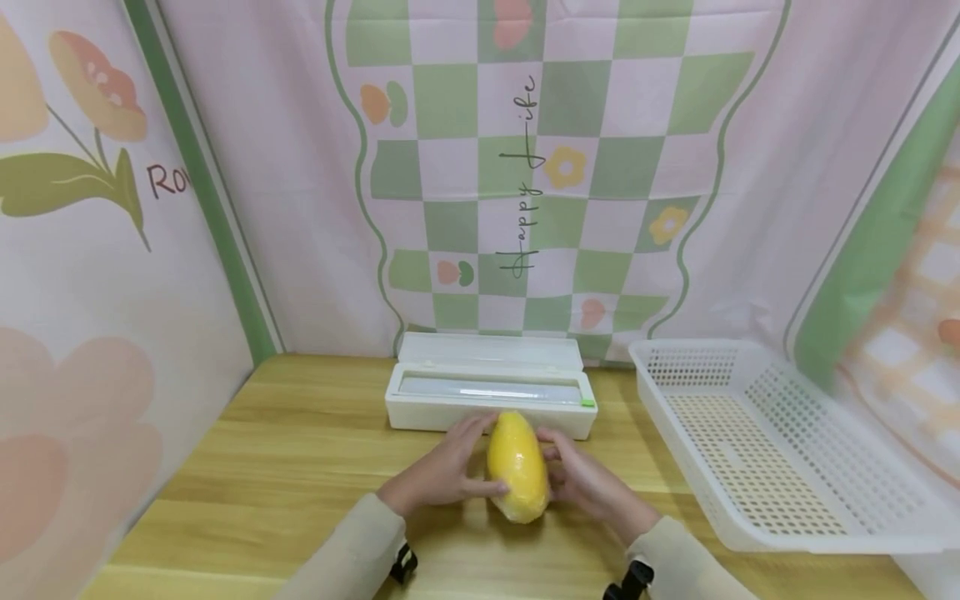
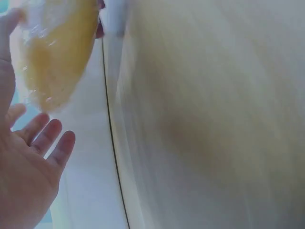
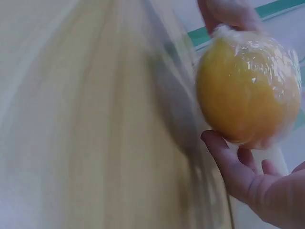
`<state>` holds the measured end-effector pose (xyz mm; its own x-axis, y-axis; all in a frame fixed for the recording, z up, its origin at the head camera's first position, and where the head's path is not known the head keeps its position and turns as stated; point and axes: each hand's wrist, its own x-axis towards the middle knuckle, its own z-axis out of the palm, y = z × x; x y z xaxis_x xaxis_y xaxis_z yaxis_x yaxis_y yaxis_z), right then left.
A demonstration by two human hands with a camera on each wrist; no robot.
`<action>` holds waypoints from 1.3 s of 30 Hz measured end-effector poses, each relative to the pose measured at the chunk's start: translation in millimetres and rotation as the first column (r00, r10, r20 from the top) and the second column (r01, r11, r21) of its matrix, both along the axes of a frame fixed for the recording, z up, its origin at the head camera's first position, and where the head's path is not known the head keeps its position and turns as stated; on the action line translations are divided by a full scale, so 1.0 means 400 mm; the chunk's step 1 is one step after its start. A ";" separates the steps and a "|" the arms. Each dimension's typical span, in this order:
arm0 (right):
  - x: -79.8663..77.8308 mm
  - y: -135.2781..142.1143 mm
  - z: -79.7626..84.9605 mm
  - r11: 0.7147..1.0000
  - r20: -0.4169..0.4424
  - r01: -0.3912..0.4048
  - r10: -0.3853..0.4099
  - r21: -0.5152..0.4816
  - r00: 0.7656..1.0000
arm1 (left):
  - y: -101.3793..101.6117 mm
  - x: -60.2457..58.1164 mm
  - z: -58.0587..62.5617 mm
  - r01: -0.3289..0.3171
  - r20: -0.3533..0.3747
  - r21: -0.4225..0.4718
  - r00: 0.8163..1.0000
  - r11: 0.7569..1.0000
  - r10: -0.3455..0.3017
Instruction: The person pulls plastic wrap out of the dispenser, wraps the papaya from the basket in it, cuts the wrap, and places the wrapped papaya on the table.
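A yellow, mango-shaped fruit (image 1: 517,467) is wrapped in shiny clear film. It is upheld between both hands over the wooden table, in front of the white box. My left hand (image 1: 442,471) grips it from the left, thumb on the near side and a finger at the far end; the other fingers spread beside it in the left wrist view. On its right side, my right hand (image 1: 585,479) holds it with bent fingers. The right wrist view shows those fingertips against the film-wrapped fruit (image 3: 248,90); how the thumb lies cannot be told there.
Behind the fruit stands a white cling film box (image 1: 491,414), lid raised, with a roll inside and a green slider at its right end. A white perforated basket (image 1: 686,454) sits on the right of the wooden table (image 1: 300,450). Patterned curtains hang behind.
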<state>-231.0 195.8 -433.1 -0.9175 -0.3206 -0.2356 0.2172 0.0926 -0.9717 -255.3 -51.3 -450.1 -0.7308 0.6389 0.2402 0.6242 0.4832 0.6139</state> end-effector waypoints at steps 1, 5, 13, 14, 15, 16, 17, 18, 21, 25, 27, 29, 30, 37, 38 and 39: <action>0.000 0.002 0.004 1.000 -0.004 0.005 -0.005 0.004 1.000 | -0.002 -0.001 -0.001 0.007 -0.004 -0.001 1.000 1.000 -0.007; 0.002 0.007 0.018 0.999 -0.030 -0.010 0.012 0.042 0.999 | -0.011 -0.004 -0.004 0.021 -0.012 -0.001 1.000 1.000 -0.021; 0.010 -0.002 0.026 0.992 -0.083 -0.043 0.053 0.115 0.995 | -0.024 -0.013 -0.004 0.031 0.031 0.016 0.999 0.999 -0.032; 0.012 -0.004 0.025 0.993 -0.087 -0.039 0.049 0.115 0.995 | -0.026 -0.014 -0.003 0.036 0.035 0.019 0.999 0.999 -0.036; 0.013 -0.006 0.025 0.993 -0.091 -0.035 0.046 0.112 0.995 | -0.027 -0.016 -0.003 0.045 0.038 0.028 0.998 0.999 -0.046; 0.015 -0.008 0.026 0.993 -0.098 -0.037 0.048 0.108 0.994 | -0.028 -0.018 -0.003 0.056 0.042 0.039 0.997 0.998 -0.057; 0.016 -0.010 0.028 0.993 -0.108 -0.035 0.047 0.111 0.993 | -0.029 -0.020 -0.003 0.067 0.048 0.051 0.996 0.996 -0.070; 0.018 -0.013 0.029 0.993 -0.119 -0.029 0.043 0.118 0.992 | -0.029 -0.022 -0.005 0.078 0.058 0.064 0.995 0.995 -0.082; 0.021 -0.020 0.035 0.988 -0.147 -0.006 0.029 0.151 0.989 | -0.031 -0.029 -0.010 0.100 0.088 0.095 0.990 0.990 -0.108; 0.021 -0.029 0.039 0.981 -0.165 0.025 0.007 0.192 0.986 | -0.034 -0.036 -0.020 0.100 0.112 0.091 0.988 0.991 -0.110; 0.019 -0.033 0.038 0.980 -0.166 0.033 0.001 0.198 0.986 | -0.035 -0.039 -0.023 0.105 0.112 0.088 0.987 0.991 -0.114; 0.017 -0.037 0.036 0.979 -0.165 0.039 -0.006 0.201 0.986 | -0.036 -0.042 -0.026 0.115 0.109 0.089 0.986 0.989 -0.124; 0.017 -0.039 0.035 0.979 -0.164 0.042 -0.009 0.201 0.986 | -0.036 -0.043 -0.027 0.120 0.111 0.091 0.985 0.989 -0.129; 0.006 -0.049 0.028 0.975 -0.162 0.070 -0.035 0.213 0.986 | -0.037 -0.042 -0.023 0.130 0.127 0.092 0.982 0.987 -0.141; 0.004 -0.049 0.026 0.974 -0.161 0.075 -0.041 0.214 0.986 | -0.037 -0.042 -0.022 0.127 0.129 0.086 0.982 0.988 -0.137; 0.003 -0.050 0.025 0.974 -0.160 0.077 -0.043 0.214 0.986 | -0.038 -0.042 -0.023 0.124 0.128 0.079 0.983 0.989 -0.133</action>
<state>-230.0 175.8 -423.2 -0.9641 -0.2197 -0.1493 0.0794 0.2982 -0.9512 -272.0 -66.4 -459.3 -0.6720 0.7146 0.1945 0.5890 0.3565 0.7252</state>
